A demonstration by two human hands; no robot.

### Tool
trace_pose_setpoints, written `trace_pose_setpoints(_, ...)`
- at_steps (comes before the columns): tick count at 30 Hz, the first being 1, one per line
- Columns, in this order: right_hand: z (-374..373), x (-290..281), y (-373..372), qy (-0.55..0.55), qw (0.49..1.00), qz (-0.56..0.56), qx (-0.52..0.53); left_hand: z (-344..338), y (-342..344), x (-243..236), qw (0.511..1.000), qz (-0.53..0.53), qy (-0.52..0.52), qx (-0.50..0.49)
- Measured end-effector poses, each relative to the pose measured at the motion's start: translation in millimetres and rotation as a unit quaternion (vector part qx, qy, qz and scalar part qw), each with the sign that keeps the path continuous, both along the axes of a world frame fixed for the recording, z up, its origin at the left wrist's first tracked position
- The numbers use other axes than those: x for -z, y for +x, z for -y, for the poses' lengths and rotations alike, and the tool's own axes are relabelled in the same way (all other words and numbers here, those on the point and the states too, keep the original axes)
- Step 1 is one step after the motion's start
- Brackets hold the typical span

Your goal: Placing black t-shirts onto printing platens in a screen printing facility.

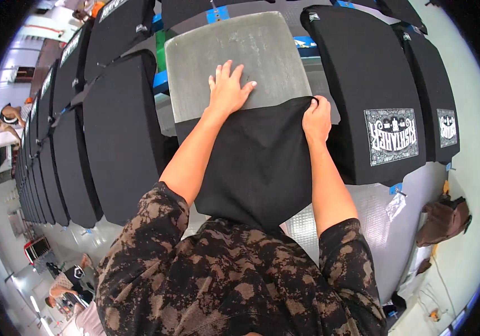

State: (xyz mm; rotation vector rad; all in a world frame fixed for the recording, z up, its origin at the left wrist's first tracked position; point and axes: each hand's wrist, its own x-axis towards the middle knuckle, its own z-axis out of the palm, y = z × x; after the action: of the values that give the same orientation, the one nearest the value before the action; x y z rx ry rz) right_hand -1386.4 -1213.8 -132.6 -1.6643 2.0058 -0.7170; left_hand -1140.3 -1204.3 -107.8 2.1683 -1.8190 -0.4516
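A black T-shirt [251, 162] covers the near part of a flat grey board [234, 47], whose far part lies bare. My left hand [230, 89] rests on the bare grey surface, fingers spread, just beyond the cloth's edge. At the board's right edge my right hand [317, 119] pinches the far corner of the black fabric. The shirt's near end hangs toward my body.
Boards with black shirts stand on both sides; a printed one [374, 84] is at right, a plain one [119, 140] at left. Blue brackets [217, 15] join the boards. A brown cloth [444, 221] hangs at far right. Other people [10, 117] are at far left.
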Motion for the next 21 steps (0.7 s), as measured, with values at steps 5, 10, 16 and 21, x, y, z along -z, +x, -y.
trace_pose_setpoints(5, 0, -2, 1, 0.002, 1.0, -0.001, 0.001, 7, -10, 8, 0.993, 0.114, 0.032, 0.028)
trace_pose_setpoints(10, 1, -2, 1, 0.026, 1.0, -0.004, 0.003, -22, -5, 4, 0.984, 0.155, 0.022, 0.08)
trace_pose_setpoints(16, 3, -4, 2, 0.039, 0.999, 0.011, 0.009, -10, 26, -4, 0.996, -0.029, -0.062, 0.053)
trace_pose_setpoints(21, 3, -3, 2, 0.039, 0.999, 0.009, 0.01, 3, 19, 6, 0.986, 0.058, -0.098, 0.119)
